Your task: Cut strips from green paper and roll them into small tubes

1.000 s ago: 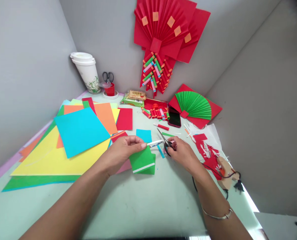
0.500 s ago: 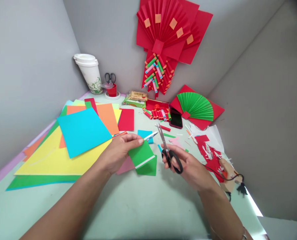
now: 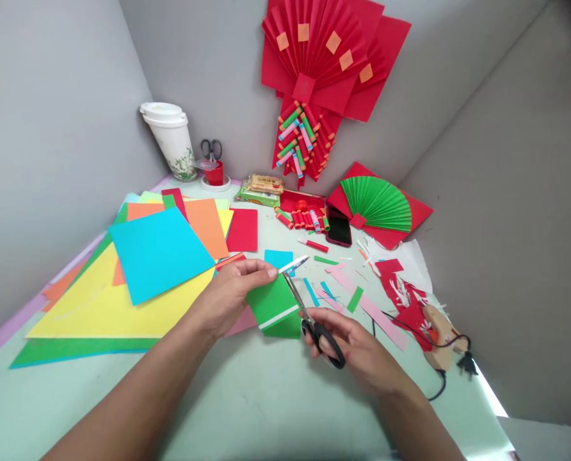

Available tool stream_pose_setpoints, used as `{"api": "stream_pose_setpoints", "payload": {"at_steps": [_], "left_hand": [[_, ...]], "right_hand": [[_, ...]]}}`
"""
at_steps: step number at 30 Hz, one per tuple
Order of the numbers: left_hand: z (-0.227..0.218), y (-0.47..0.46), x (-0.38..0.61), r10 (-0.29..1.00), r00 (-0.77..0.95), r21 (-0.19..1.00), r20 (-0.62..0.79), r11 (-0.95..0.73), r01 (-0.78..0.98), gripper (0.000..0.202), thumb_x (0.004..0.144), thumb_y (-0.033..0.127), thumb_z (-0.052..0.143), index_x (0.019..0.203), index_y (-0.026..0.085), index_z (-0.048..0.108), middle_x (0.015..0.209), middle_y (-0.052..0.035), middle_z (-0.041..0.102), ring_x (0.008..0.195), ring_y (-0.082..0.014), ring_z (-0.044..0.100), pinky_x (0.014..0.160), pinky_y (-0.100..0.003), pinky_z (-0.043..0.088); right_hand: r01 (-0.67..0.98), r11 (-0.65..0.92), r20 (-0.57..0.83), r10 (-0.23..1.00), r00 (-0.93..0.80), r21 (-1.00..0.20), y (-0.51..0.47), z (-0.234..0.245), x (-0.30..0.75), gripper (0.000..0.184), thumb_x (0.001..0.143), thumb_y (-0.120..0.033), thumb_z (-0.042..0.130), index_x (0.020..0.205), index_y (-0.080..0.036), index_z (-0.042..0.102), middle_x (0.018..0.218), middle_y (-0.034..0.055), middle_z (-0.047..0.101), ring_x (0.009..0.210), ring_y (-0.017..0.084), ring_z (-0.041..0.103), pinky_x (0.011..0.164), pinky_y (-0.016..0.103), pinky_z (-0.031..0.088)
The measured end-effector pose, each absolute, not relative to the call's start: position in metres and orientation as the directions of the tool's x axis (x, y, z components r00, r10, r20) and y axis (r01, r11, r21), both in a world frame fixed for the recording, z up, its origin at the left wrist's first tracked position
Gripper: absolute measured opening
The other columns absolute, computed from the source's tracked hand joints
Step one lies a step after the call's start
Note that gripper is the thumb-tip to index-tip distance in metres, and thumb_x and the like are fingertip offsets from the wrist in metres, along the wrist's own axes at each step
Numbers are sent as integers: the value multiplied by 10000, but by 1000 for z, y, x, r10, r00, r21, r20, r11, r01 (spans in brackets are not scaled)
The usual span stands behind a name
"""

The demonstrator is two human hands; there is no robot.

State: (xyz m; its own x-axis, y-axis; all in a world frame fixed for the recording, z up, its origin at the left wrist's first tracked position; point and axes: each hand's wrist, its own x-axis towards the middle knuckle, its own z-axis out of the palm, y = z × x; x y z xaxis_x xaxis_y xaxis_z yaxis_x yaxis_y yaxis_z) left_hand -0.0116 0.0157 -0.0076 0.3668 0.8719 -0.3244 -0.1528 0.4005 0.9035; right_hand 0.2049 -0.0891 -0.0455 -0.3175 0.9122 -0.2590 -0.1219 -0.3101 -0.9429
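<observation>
Between the thumb and fingers of my left hand is a green paper square, with a narrow white strip stuck across its lower edge. A white strip with blue marks sticks out to the right from beside my left thumb. My right hand has its fingers in the black handles of a pair of scissors. The blades lie along the right edge of the green square, their tips close to the white strip. Under the square lie another green piece and a pink piece, both partly covered.
Coloured paper sheets are piled at left. Paper scraps, a red pen and a phone lie beyond my right hand. A power strip with its cable is at right. A lidded cup stands at the back.
The scissors have moved left and down, from apart on the right to the green square's edge. My right hand has moved down, uncovering scraps behind it. My left hand stays nearly still.
</observation>
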Motion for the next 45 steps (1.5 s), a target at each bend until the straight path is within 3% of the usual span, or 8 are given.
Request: {"api": "stream_pose_setpoints", "payload": {"at_steps": [14,34,39,45], "left_hand": [[-11,6,-3,785,454,859,-421,506,-78,303,680,364,830,781,156,635,747,-25,668,697,-162,606,655,-288,451],[-9,6,-2,807,450,879,-383,468,-92,297,680,369,830,771,156,643,771,-47,690,727,-181,628,688,-306,469],[-10,6,-4,791,460,863,-404,496,-95,297,681,368,831,772,162,637,765,-44,685,718,-187,630,673,-309,468],[-9,6,-5,785,480,866,-390,490,-97,288,685,369,836,751,165,644,780,-32,680,744,-180,624,684,-299,464]], "right_hand": [[-199,-269,-201,931,-304,-942,-86,-48,197,388,848,-350,753,1230,-351,686,967,0,653,857,131,613,842,302,474],[-233,-264,-197,941,-275,-936,-87,-58,193,372,887,-374,719,1256,-372,671,924,-12,641,802,120,618,803,294,448],[-253,-282,-205,934,-291,-925,-87,-56,192,399,876,-390,735,1263,-323,667,929,1,635,790,123,610,765,283,422],[-470,-397,-210,891,-402,-788,-88,-50,193,500,808,-490,774,1209,-203,691,947,69,678,774,150,607,644,256,367]]}}
